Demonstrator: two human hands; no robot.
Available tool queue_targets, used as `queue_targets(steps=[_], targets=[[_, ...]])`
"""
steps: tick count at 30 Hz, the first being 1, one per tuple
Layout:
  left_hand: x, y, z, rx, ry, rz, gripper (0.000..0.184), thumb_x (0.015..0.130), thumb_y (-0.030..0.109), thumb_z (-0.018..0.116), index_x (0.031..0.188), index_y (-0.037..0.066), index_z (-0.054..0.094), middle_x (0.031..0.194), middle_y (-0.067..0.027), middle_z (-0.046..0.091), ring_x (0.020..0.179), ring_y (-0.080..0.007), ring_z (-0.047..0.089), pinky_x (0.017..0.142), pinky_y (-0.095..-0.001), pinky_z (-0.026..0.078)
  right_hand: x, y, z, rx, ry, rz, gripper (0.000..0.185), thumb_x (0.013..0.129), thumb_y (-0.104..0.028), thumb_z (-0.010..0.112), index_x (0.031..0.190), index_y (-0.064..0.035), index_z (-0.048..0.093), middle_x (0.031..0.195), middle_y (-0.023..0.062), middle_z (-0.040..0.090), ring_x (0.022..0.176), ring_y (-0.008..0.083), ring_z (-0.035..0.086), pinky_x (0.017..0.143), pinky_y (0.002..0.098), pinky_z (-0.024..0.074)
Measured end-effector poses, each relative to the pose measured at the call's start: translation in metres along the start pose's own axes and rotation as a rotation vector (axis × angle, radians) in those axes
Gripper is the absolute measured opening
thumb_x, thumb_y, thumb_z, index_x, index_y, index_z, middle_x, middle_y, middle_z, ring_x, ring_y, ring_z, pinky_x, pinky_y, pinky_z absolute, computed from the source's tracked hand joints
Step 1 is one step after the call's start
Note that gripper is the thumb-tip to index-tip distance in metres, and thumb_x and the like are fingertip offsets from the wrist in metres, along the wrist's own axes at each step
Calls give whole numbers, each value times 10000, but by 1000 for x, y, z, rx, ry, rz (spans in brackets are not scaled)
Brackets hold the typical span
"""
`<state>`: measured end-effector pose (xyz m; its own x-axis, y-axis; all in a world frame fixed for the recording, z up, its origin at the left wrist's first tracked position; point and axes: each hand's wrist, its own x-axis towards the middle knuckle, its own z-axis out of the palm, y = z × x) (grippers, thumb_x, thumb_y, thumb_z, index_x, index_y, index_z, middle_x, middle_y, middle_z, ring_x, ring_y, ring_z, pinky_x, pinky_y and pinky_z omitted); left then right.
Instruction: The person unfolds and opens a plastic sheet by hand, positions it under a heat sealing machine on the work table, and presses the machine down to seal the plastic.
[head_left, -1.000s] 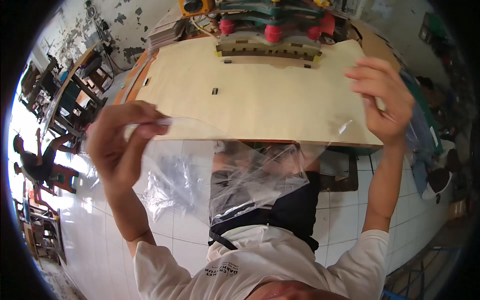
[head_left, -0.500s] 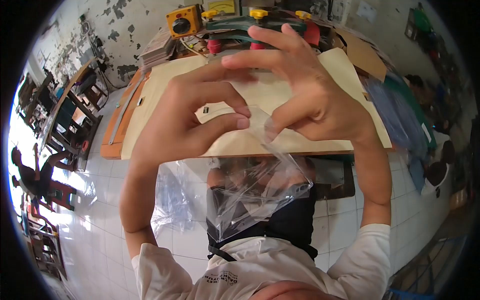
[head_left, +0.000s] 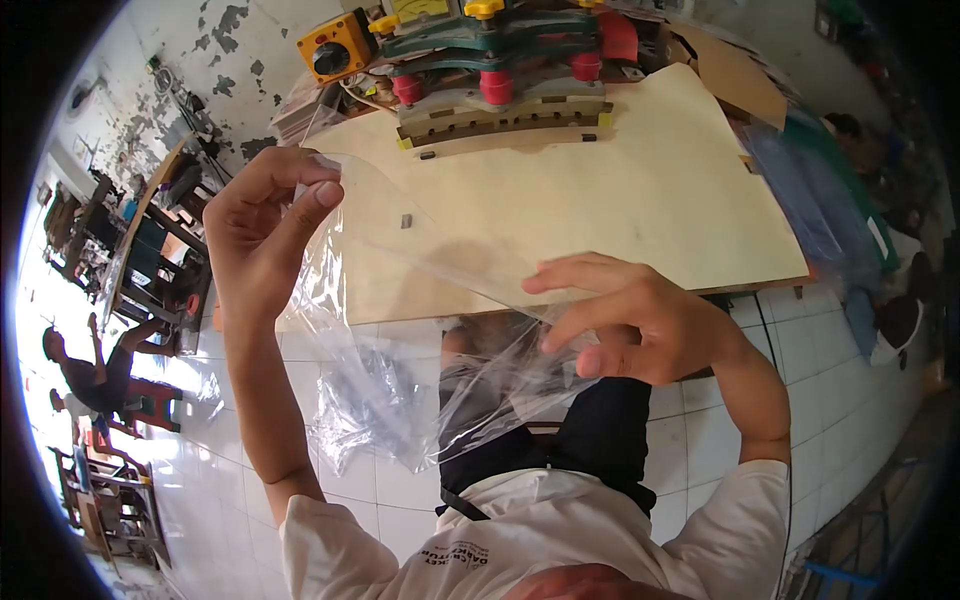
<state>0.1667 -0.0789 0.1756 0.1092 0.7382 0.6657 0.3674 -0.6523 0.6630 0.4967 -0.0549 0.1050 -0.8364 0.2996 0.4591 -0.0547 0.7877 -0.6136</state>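
Observation:
My left hand (head_left: pixel 270 225) pinches the upper corner of a clear plastic sheet (head_left: pixel 375 300) between thumb and index finger, at the left above the table's front part. The sheet hangs down in creases past the table edge, over the floor and my lap. My right hand (head_left: pixel 640 320) is beside the sheet's right side, fingers apart and bent, with nothing gripped between them. Whether its fingertips touch the plastic I cannot tell. Beneath lies a pale yellow board or paper (head_left: pixel 600 210) with a small dark piece (head_left: pixel 406 221) on it.
A green machine with red knobs (head_left: pixel 495 88) and a toothed bar stands at the table's back. Left of it is an orange control box (head_left: pixel 336 47). Clear plastic sheets (head_left: pixel 815 200) lie on the right. A seated person (head_left: pixel 90 365) is far left; another person is partly visible at right.
Both hands came together over the board, then parted. My left hand has moved up and left with the plastic corner; my right hand has moved down, away from it.

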Motion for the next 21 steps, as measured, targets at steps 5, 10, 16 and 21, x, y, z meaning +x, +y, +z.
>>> queue_targets(steps=[5,10,16,21], targets=[[1,2,-2,-2,34,-4,107,839,-24,719,932,-46,670,927,-66,645,858,-123,586,771,-256,471,-26,-4,11,-98,85,115,171,829,-207,737,944,-80,726,1224,193,610,1130,345,581,936,396,469],[-2,6,-4,15,114,-46,92,892,1,659,950,-70,645,966,-119,640,782,-143,599,746,-271,490,-41,-11,23,-173,236,182,113,842,-133,720,915,-48,703,1154,179,649,1062,292,624,877,364,504],[-23,5,5,-40,103,-35,142,933,86,602,971,-50,592,966,-136,643,746,-152,620,719,-276,490,-50,-5,16,-37,614,307,164,935,-115,582,892,27,654,1090,180,670,1008,195,635,871,309,485],[-51,-4,31,-146,173,-101,110,933,68,580,936,-41,564,976,-173,641,669,-139,617,606,-281,551,-41,3,-6,75,825,325,207,968,-158,544,901,25,615,952,110,678,914,143,604,835,279,460]])
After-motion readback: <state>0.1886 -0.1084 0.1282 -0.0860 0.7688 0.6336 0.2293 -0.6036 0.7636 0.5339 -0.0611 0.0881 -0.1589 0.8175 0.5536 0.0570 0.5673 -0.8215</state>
